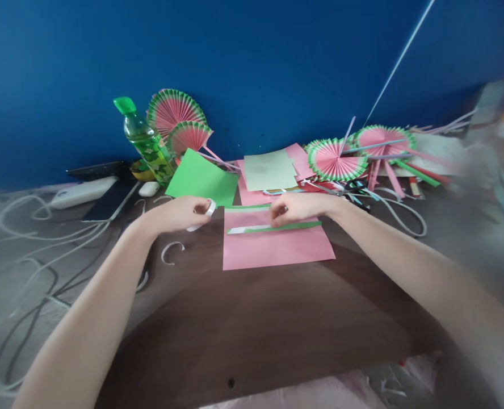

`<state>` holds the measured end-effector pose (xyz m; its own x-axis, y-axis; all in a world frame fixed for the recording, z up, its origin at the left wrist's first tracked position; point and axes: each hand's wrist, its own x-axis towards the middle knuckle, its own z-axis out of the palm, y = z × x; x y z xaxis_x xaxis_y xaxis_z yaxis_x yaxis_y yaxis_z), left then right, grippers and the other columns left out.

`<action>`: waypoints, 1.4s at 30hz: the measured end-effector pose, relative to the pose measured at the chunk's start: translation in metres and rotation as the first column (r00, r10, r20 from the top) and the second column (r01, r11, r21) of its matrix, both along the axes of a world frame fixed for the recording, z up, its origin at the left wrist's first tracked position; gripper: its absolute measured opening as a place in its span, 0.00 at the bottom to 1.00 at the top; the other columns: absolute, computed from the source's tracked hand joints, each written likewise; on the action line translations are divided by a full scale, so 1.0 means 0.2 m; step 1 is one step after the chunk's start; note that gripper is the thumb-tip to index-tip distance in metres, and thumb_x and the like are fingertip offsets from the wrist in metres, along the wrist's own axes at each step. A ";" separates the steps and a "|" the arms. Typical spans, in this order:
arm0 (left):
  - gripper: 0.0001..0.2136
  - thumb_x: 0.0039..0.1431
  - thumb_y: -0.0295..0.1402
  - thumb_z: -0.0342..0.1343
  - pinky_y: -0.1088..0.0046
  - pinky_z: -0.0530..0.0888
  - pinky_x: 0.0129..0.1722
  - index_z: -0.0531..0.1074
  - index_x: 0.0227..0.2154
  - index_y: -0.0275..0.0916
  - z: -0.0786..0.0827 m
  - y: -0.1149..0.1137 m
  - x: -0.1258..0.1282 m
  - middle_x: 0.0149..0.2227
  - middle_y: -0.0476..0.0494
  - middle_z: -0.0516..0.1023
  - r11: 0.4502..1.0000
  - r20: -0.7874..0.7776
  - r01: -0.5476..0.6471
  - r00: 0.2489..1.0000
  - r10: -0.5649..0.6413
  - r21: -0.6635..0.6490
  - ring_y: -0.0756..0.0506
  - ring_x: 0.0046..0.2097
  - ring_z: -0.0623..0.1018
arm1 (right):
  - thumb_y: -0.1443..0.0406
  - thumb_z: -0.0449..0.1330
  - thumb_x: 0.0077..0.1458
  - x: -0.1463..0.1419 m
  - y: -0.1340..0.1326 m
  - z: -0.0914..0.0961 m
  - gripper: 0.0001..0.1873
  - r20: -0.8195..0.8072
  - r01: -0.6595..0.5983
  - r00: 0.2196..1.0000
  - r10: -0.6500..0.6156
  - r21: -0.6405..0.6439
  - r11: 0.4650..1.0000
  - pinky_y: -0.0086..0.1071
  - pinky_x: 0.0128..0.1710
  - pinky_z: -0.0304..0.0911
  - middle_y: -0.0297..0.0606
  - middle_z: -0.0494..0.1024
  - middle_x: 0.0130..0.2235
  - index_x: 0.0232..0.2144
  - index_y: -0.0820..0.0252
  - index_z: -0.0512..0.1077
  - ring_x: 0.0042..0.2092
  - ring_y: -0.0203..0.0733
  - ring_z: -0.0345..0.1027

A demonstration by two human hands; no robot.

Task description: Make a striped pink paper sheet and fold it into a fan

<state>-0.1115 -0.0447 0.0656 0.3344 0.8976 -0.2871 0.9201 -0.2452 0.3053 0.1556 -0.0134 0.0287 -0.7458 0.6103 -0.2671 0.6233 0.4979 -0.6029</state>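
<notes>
A blue wall (256,68) backs your brown tabletop (277,324), pink paper (273,253) toward its far edge. Your left hand (188,211) grasps a white roll (211,208); whether your right hand (293,207) grips the green strip (301,226), I cannot tell.

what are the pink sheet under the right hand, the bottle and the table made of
Pink sheet: most likely matte paper or thin card; it lies flat, crisp-edged, without shine.
Bottle: probably glossy clear plastic; its neck is see-through with bright highlights.
Table: dull dark brown with faint grain-like streaks, so wood or wood-look laminate; I can't tell which.
</notes>
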 end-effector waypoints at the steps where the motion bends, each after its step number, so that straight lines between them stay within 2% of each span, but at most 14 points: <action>1: 0.09 0.48 0.39 0.49 0.74 0.62 0.28 0.66 0.24 0.38 0.02 -0.01 0.01 0.24 0.50 0.72 1.000 0.079 -0.020 0.997 0.020 0.000 0.49 0.28 0.70 | 0.55 0.58 0.47 -0.01 0.00 -0.01 0.13 -0.011 -0.011 1.000 0.011 0.013 1.000 0.29 0.28 0.55 0.36 0.74 0.30 0.27 0.60 0.73 0.30 0.36 0.63; 5: 0.12 0.52 0.40 0.49 0.73 0.66 0.37 0.68 0.33 0.37 0.04 -0.06 0.08 0.31 0.48 0.76 0.993 0.421 0.070 0.907 -0.024 -0.093 0.49 0.33 0.72 | 0.59 0.59 0.45 -0.03 -0.02 -0.04 0.11 -0.046 0.004 0.999 0.001 0.105 0.994 0.28 0.27 0.53 0.36 0.72 0.30 0.29 0.60 0.73 0.30 0.36 0.62; 8: 0.14 0.53 0.42 0.50 0.72 0.66 0.42 0.68 0.34 0.37 0.01 -0.08 0.12 0.30 0.48 0.76 0.980 0.541 0.145 0.839 -0.049 -0.136 0.49 0.35 0.73 | 0.61 0.58 0.45 -0.05 -0.04 -0.06 0.09 -0.088 0.082 0.994 -0.066 0.198 0.977 0.28 0.27 0.53 0.36 0.71 0.30 0.30 0.60 0.72 0.30 0.35 0.61; 11: 0.13 0.54 0.42 0.50 0.71 0.66 0.43 0.67 0.32 0.36 -0.03 -0.08 0.14 0.30 0.48 0.76 0.979 0.614 0.154 0.788 -0.041 -0.133 0.49 0.36 0.74 | 0.64 0.55 0.48 -0.06 -0.05 -0.05 0.07 -0.181 0.186 0.973 -0.143 0.248 0.951 0.28 0.29 0.54 0.36 0.72 0.29 0.29 0.61 0.71 0.29 0.35 0.62; 13: 0.12 0.55 0.41 0.50 0.71 0.67 0.42 0.67 0.35 0.36 -0.04 -0.07 0.15 0.31 0.47 0.76 0.978 0.648 0.142 0.762 -0.008 -0.155 0.48 0.37 0.75 | 0.66 0.53 0.50 -0.07 -0.06 -0.04 0.07 -0.302 0.314 0.925 -0.230 0.269 0.910 0.29 0.31 0.55 0.36 0.73 0.30 0.29 0.62 0.71 0.29 0.35 0.63; 15: 0.13 0.54 0.39 0.52 0.69 0.68 0.42 0.66 0.39 0.36 -0.05 -0.07 0.15 0.32 0.45 0.77 0.971 0.677 0.140 0.736 0.030 -0.196 0.47 0.38 0.75 | 0.66 0.51 0.52 -0.09 -0.07 -0.02 0.08 -0.458 0.458 0.838 -0.298 0.293 0.839 0.30 0.33 0.56 0.37 0.73 0.31 0.29 0.63 0.70 0.31 0.35 0.63; 18: 0.19 0.51 0.34 0.55 0.66 0.68 0.44 0.63 0.46 0.36 -0.07 -0.08 0.17 0.36 0.42 0.78 0.957 0.756 0.148 0.647 0.096 -0.249 0.45 0.40 0.76 | 0.67 0.51 0.53 -0.12 -0.11 0.00 0.08 -0.633 0.558 0.722 -0.278 0.295 0.776 0.31 0.35 0.58 0.38 0.73 0.34 0.31 0.63 0.69 0.34 0.36 0.64; 21: 0.23 0.48 0.31 0.58 0.64 0.68 0.47 0.61 0.48 0.36 -0.10 -0.09 0.21 0.39 0.40 0.78 0.960 0.844 0.106 0.508 0.173 -0.261 0.44 0.42 0.76 | 0.66 0.51 0.54 -0.16 -0.17 0.02 0.08 -0.685 0.517 0.699 -0.205 0.287 0.806 0.32 0.38 0.61 0.39 0.71 0.38 0.35 0.61 0.69 0.39 0.37 0.65; 24: 0.22 0.47 0.29 0.58 0.65 0.68 0.46 0.61 0.47 0.37 -0.14 -0.10 0.25 0.37 0.42 0.78 0.971 0.881 0.027 0.427 0.202 -0.236 0.44 0.42 0.76 | 0.67 0.53 0.53 -0.19 -0.22 0.01 0.12 -0.688 0.467 0.708 -0.161 0.284 0.838 0.32 0.40 0.64 0.39 0.69 0.42 0.41 0.59 0.69 0.41 0.37 0.66; 27: 0.19 0.47 0.29 0.58 0.68 0.69 0.42 0.62 0.43 0.37 -0.16 -0.12 0.29 0.33 0.45 0.78 0.972 0.883 -0.076 0.408 0.234 -0.222 0.46 0.39 0.76 | 0.69 0.53 0.53 -0.21 -0.24 -0.04 0.17 -0.700 0.445 0.709 -0.089 0.345 0.827 0.34 0.43 0.65 0.38 0.69 0.45 0.46 0.55 0.68 0.42 0.38 0.66; 30: 0.15 0.46 0.28 0.58 0.70 0.69 0.37 0.61 0.38 0.36 -0.17 -0.15 0.32 0.27 0.49 0.76 0.962 0.880 -0.152 0.392 0.268 -0.226 0.48 0.33 0.76 | 0.70 0.53 0.54 -0.22 -0.24 -0.08 0.18 -0.699 0.448 0.715 -0.009 0.449 0.773 0.36 0.44 0.65 0.38 0.69 0.42 0.47 0.53 0.68 0.43 0.39 0.65; 35: 0.14 0.46 0.29 0.57 0.71 0.69 0.34 0.62 0.37 0.35 -0.19 -0.15 0.32 0.24 0.51 0.73 0.964 0.897 -0.133 0.356 0.261 -0.228 0.49 0.31 0.75 | 0.70 0.53 0.55 -0.22 -0.23 -0.11 0.15 -0.714 0.476 0.698 0.042 0.508 0.718 0.37 0.43 0.66 0.38 0.69 0.39 0.43 0.53 0.71 0.43 0.40 0.66; 38: 0.14 0.47 0.30 0.57 0.70 0.69 0.34 0.61 0.37 0.36 -0.21 -0.15 0.32 0.24 0.51 0.73 0.966 0.901 -0.102 0.348 0.259 -0.238 0.49 0.30 0.75 | 0.71 0.54 0.54 -0.23 -0.23 -0.11 0.12 -0.734 0.494 0.679 0.026 0.483 0.723 0.36 0.42 0.66 0.37 0.69 0.38 0.39 0.54 0.73 0.42 0.39 0.66; 42: 0.12 0.49 0.30 0.54 0.70 0.69 0.34 0.61 0.37 0.36 -0.20 -0.15 0.32 0.23 0.52 0.72 0.972 0.889 -0.110 0.394 0.234 -0.207 0.49 0.30 0.75 | 0.72 0.56 0.51 -0.23 -0.22 -0.11 0.09 -0.766 0.505 0.642 -0.026 0.397 0.766 0.35 0.39 0.67 0.36 0.70 0.37 0.34 0.56 0.72 0.40 0.38 0.66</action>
<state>-0.0465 -0.0753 0.0254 0.2946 0.9556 -0.0059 0.1105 -0.0279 0.9935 0.1102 -0.0575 0.0065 -0.3245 0.6585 0.6790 0.3039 0.7524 -0.5844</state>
